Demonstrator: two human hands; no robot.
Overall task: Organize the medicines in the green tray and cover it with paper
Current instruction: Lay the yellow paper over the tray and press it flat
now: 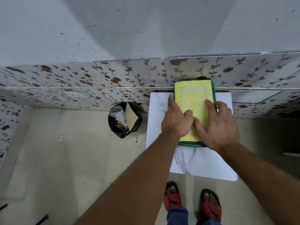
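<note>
Paper: yellow sheet (194, 101) lying over green tray (191, 144), on white table (203, 164)
Left hand (177, 122): flat, fingers spread, pressing paper, grip on nothing
Right hand (218, 125): same, flat on paper

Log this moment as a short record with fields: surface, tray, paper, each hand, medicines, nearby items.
surface: white marble-pattern table, against the flowered wall
tray: green tray, only its rim showing
paper: yellow sheet with handwriting, lying flat over the tray
left hand: left hand flat, palm down on the sheet's left side, fingers over the tray's left rim
right hand: right hand flat, palm down on the sheet's right side
medicines: hidden under the paper, cannot tell
nearby: black bin on the floor left of the table, holding plastic and brown paper
</note>
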